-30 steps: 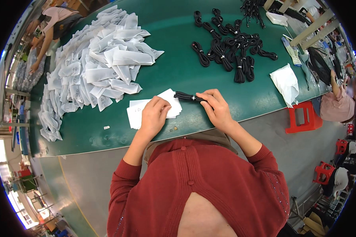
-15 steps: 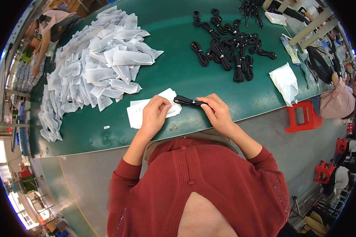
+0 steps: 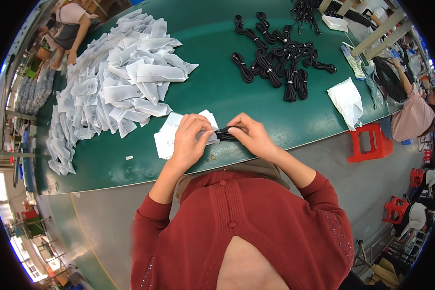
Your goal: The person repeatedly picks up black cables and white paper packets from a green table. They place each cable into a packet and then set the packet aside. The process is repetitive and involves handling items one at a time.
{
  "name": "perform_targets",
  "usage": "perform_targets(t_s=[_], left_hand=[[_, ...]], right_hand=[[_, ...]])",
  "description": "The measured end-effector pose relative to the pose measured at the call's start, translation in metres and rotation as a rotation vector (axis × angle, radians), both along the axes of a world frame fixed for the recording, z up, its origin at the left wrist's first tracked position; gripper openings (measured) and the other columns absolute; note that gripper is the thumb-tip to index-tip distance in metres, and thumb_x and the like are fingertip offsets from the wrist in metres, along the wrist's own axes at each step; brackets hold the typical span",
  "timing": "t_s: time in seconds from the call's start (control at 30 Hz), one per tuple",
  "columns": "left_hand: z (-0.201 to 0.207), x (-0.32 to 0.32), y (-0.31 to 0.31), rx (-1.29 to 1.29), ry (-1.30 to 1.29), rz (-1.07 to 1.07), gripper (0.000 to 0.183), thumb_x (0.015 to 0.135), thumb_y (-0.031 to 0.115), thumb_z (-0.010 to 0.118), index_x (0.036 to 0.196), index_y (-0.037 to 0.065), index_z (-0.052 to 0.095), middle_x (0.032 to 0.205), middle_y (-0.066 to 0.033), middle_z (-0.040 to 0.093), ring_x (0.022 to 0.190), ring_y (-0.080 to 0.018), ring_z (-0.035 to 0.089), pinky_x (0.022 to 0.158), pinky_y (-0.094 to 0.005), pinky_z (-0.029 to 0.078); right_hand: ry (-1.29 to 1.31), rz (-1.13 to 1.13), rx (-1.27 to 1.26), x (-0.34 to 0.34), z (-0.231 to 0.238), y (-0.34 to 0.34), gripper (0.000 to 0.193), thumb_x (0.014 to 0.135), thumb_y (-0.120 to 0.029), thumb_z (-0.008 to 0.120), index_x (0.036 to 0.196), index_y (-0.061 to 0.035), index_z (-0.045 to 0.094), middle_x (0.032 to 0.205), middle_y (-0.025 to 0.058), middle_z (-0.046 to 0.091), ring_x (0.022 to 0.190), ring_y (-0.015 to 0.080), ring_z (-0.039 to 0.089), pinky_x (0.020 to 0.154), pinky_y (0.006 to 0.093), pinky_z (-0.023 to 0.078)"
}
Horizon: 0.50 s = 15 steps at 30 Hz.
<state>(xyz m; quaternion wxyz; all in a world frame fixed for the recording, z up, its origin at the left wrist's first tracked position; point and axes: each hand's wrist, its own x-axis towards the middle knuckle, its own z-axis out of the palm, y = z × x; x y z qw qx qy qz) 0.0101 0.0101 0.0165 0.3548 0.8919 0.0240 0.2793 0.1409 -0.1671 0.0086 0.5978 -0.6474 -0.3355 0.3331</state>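
Observation:
Just in front of me, my right hand (image 3: 251,137) is closed on a small coiled black cable (image 3: 225,134). The cable's left end meets the mouth of a white translucent bag, pinched by my left hand (image 3: 192,137); how far in it reaches is partly hidden by my fingers. Under and beside my left hand lies a stack of flat white bags (image 3: 163,144). Beyond, to the left, rises a big heap of filled white bags (image 3: 154,73). Several more bundled black cables (image 3: 289,58) lie at the far right of the green table.
The green table (image 3: 217,53) ends in a front edge close to my waist. At its right lie a white packet (image 3: 345,102) and a striped cloth sleeve (image 3: 355,63). A red stool (image 3: 370,143) stands beyond the edge. Other people sit or stand at both sides.
My right hand has moved left with the cable, bringing its end to the bag in my left hand. At the far left, another person's arm has shifted to the heap of bags.

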Motion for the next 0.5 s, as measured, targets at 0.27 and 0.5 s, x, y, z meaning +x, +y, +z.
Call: perform_targets(t_s=[0.27,0.5], left_hand=[[0.033,0.005,0.038,-0.638,-0.062,0.051,0.004,0.091,0.006,0.066,0.092,0.004,0.063,0.096,0.002,0.06,0.079,-0.0057,0.05,0.067,-0.0204,0.041],[0.068,0.0,0.112,-0.306,-0.347,0.517,0.022,0.094,0.014,0.065,0.112,0.002,0.064,0.097,-0.0001,0.06,0.079,-0.009,0.053,0.071,-0.0225,0.042]], right_hand=[[-0.571,0.037,0.334,0.015,0.018,0.046,0.04,0.083,-0.01,0.074,0.118,-0.0032,0.058,0.114,0.0129,0.052,0.079,0.0186,0.061,0.065,0.0314,0.053],[-1.504,-0.398,-0.275,0.13,-0.033,0.07,0.035,0.084,-0.02,0.071,0.108,0.0032,0.061,0.096,0.0159,0.058,0.083,0.0317,0.058,0.067,0.0409,0.051]])
